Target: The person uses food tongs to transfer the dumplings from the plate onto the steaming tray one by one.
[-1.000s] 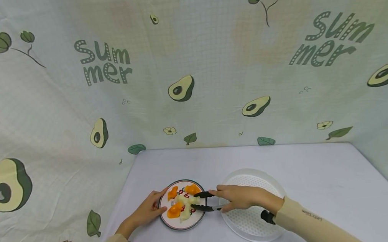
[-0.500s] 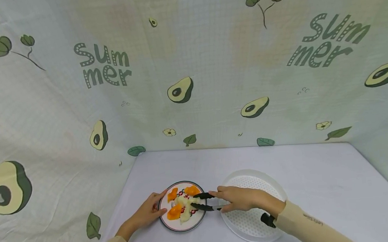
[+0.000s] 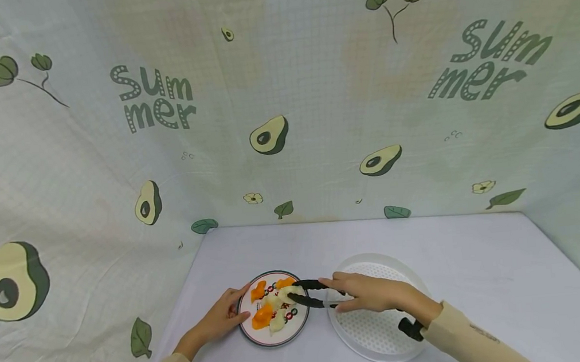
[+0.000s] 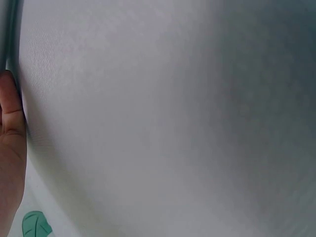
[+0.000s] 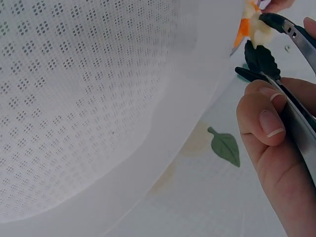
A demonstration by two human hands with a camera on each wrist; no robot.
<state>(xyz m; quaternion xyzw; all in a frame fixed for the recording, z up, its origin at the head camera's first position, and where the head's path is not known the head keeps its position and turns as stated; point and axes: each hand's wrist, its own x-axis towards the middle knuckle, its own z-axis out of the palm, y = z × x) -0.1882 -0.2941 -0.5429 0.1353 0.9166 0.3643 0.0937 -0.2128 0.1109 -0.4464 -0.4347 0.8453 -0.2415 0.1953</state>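
Note:
My left hand (image 3: 221, 313) holds the left rim of a round white plate (image 3: 257, 338) with a dark edge. Soft orange pieces (image 3: 262, 317) and pale yellow pieces (image 3: 277, 322), dumpling-like in shape, lie on it. My right hand (image 3: 367, 292) grips black-tipped metal tongs (image 3: 308, 300) from the right. Between the tongs' tips sits one pale piece (image 3: 288, 294), also visible in the right wrist view, just over the plate's right side. Only the left hand's edge (image 4: 12, 133) shows in the left wrist view; the plate's face is out of sight there.
A large round white perforated tray (image 3: 376, 340) stands right of the plate, partly under my right forearm. Both rest on a white table (image 3: 463, 269). A printed cloth (image 3: 313, 87) hangs behind and along the sides.
The tongs have risen a little and shifted right, with a pale piece now between their tips. My right hand moved slightly right with them. My left hand and the plate stay put.

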